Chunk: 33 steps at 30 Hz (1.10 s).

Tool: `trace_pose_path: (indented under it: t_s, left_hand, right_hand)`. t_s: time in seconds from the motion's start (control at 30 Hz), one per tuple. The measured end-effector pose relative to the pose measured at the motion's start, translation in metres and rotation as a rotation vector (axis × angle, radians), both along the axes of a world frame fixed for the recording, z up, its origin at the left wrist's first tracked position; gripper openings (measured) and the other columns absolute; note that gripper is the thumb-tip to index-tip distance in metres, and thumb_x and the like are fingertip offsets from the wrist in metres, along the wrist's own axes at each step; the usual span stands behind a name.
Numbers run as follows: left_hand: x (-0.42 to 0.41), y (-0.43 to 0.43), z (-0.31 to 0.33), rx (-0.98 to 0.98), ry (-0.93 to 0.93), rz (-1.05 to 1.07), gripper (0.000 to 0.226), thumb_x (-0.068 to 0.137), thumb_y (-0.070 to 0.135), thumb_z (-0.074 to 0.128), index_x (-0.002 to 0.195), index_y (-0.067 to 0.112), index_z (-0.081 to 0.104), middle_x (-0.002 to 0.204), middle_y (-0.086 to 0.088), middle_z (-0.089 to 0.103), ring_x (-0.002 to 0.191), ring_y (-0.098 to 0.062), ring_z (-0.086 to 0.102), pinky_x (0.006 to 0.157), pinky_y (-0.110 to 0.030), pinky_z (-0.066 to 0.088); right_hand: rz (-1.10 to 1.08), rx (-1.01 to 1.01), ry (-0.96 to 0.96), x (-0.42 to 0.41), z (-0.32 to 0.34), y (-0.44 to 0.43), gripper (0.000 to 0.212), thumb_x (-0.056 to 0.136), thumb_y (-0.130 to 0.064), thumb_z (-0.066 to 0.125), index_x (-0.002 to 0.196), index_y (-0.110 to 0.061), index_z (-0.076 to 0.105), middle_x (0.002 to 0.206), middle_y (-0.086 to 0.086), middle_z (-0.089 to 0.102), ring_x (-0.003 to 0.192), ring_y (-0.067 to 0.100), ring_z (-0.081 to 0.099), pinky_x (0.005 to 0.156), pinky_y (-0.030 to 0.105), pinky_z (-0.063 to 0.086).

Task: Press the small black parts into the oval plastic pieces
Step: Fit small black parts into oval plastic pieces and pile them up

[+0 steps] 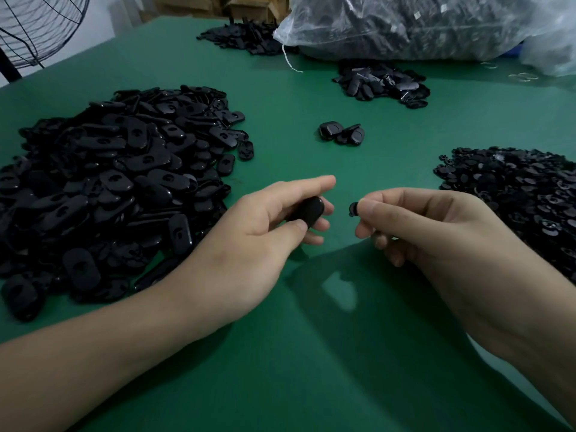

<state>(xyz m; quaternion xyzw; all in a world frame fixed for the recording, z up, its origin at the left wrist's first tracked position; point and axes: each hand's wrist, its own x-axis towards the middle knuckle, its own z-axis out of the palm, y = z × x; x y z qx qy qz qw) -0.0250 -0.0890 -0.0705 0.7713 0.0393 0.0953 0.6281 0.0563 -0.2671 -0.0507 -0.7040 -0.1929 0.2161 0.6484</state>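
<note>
Green table [311,353] seen from the head camera. At 9 o'clock of centre, the left hand [265,232] grips an oval plastic piece [307,212] between thumb and curled fingers. At 3 o'clock, the right hand [436,232] pinches a small black part [353,209] at its fingertips, the two pieces just apart.

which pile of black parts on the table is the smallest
The central cluster: only a handful of oval pieces. The left pile, right pile and those by the bag are broad heaps.
</note>
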Motion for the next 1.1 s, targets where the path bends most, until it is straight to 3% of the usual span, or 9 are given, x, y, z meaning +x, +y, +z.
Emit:
trace_pose_path:
  t_s: [0.2, 0.37, 0.63, 0.8, 0.93, 1.1]
  left_hand:
    - [0.001, -0.001, 0.0, -0.191, -0.063, -0.001, 0.06, 0.091, -0.008, 0.064, 0.143, 0.018, 0.053, 0.107, 0.0, 0.079, 0.102, -0.013, 0.075, 0.088, -0.02, 0.057]
    - [-0.001, 0.001, 0.003, -0.278, -0.071, 0.054, 0.053, 0.074, 0.015, 0.078, 0.126, 0.017, 0.066, 0.094, -0.006, 0.08, 0.088, -0.021, 0.079, 0.071, -0.023, 0.061]
    - [-0.002, -0.004, 0.004, -0.316, -0.084, 0.059, 0.037, 0.062, 0.021, 0.083, 0.099, 0.015, 0.08, 0.091, -0.008, 0.08, 0.085, -0.023, 0.079, 0.069, -0.023, 0.06]
    - [-0.002, -0.005, 0.004, -0.33, -0.105, 0.029, 0.037, 0.063, 0.019, 0.084, 0.099, 0.015, 0.08, 0.094, -0.007, 0.08, 0.089, -0.024, 0.078, 0.074, -0.022, 0.06]
    - [-0.002, -0.006, 0.004, -0.299, -0.126, 0.048, 0.034, 0.065, 0.016, 0.085, 0.098, 0.018, 0.08, 0.095, -0.008, 0.079, 0.089, -0.027, 0.078, 0.078, -0.025, 0.06]
    - [-0.002, -0.007, 0.004, -0.305, -0.136, 0.049, 0.032, 0.066, 0.012, 0.085, 0.098, 0.016, 0.079, 0.095, -0.008, 0.079, 0.088, -0.028, 0.078, 0.078, -0.024, 0.06]
  right_hand:
    - [0.009, 0.05, 0.062, 0.0, 0.0, 0.0, 0.018, 0.073, -0.034, 0.076, 0.081, -0.019, 0.081, 0.076, 0.001, 0.072, 0.066, 0.008, 0.052, 0.055, 0.015, 0.042]
    - [-0.008, 0.061, 0.049, -0.002, -0.001, 0.001, 0.021, 0.069, -0.038, 0.077, 0.08, -0.021, 0.081, 0.073, -0.002, 0.07, 0.066, 0.007, 0.051, 0.061, 0.022, 0.039]
    - [-0.03, 0.084, 0.02, -0.004, -0.004, 0.003, 0.025, 0.065, -0.042, 0.078, 0.08, -0.022, 0.081, 0.071, -0.004, 0.067, 0.066, 0.007, 0.05, 0.066, 0.028, 0.037]
    - [-0.053, 0.093, 0.006, -0.005, -0.006, 0.004, 0.024, 0.067, -0.041, 0.078, 0.082, -0.022, 0.081, 0.07, -0.004, 0.066, 0.067, 0.008, 0.049, 0.066, 0.029, 0.036]
    - [-0.07, 0.11, 0.002, -0.007, -0.006, 0.005, 0.022, 0.068, -0.04, 0.077, 0.08, -0.022, 0.08, 0.068, -0.005, 0.066, 0.065, 0.008, 0.049, 0.064, 0.025, 0.038]
    - [-0.039, 0.187, -0.031, -0.01, -0.005, 0.005, 0.008, 0.076, -0.025, 0.076, 0.075, -0.017, 0.079, 0.065, -0.005, 0.07, 0.057, 0.0, 0.058, 0.057, 0.008, 0.043]
